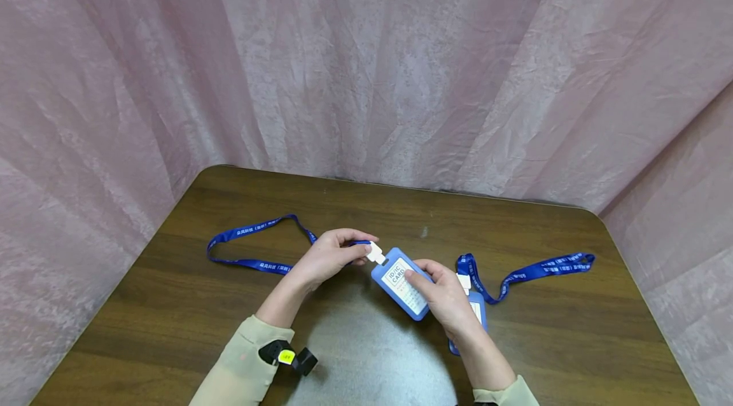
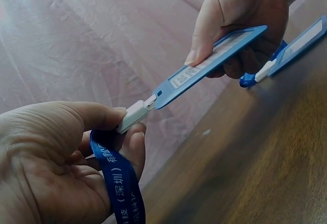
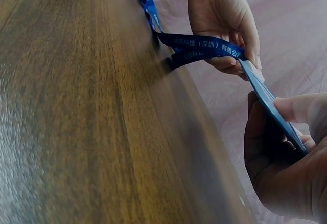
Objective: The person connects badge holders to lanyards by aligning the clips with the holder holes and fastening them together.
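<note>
My left hand [image 1: 329, 258] pinches the white plastic clip [image 2: 134, 115] at the end of a blue lanyard [image 1: 246, 231] with white printing. The lanyard's strap [image 2: 115, 175] passes across the left fingers and loops over the table to the left. A blue badge holder [image 1: 401, 284] with a white "ID/IC CARD" insert is held by my right hand [image 1: 445, 294], thumb on its face and fingers behind. In the left wrist view, the clip's tip meets the holder's slotted end; whether it is hooked through the slot is hard to tell. The holder is tilted above the table.
A second blue badge holder [image 1: 476, 307] lies partly behind the right wrist, its blue lanyard [image 1: 532, 272] stretching right. Both rest on the brown wooden table [image 1: 172, 317]. Pink curtains [image 1: 366, 75] hang along the table's back and sides. A black wrist device [image 1: 283, 355] sits on the left sleeve.
</note>
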The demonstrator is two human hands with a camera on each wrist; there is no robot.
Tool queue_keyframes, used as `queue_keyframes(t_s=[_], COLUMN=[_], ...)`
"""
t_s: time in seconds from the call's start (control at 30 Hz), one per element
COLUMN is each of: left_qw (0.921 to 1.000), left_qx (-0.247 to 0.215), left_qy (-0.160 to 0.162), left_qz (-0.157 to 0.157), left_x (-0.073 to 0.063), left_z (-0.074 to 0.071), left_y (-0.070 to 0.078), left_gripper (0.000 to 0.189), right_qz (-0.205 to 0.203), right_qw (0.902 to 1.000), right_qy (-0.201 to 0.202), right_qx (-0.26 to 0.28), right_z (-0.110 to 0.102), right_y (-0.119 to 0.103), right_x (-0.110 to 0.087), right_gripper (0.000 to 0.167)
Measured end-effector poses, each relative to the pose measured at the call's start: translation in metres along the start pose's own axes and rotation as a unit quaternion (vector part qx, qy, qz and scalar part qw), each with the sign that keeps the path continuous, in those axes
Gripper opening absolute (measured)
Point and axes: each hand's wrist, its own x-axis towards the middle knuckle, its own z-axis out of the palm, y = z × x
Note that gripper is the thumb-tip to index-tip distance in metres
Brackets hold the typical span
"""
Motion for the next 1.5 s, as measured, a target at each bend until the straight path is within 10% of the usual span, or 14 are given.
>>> queue_keyframes(t_s=[1.5], left_qw=[0.9992], left_qx=[-0.039], left_qy=[0.002], left_qz=[-0.004], left_x=[0.0022], left_z=[0.0052], left_y=[-0.0032], left_gripper=[0.033], right_qz=[-0.006], right_qw=[0.9999], right_qy=[0.011], right_qx=[-0.006], right_z=[0.0047], right_y=[-0.0010], right_x=[-0.0030], right_gripper=[0.019])
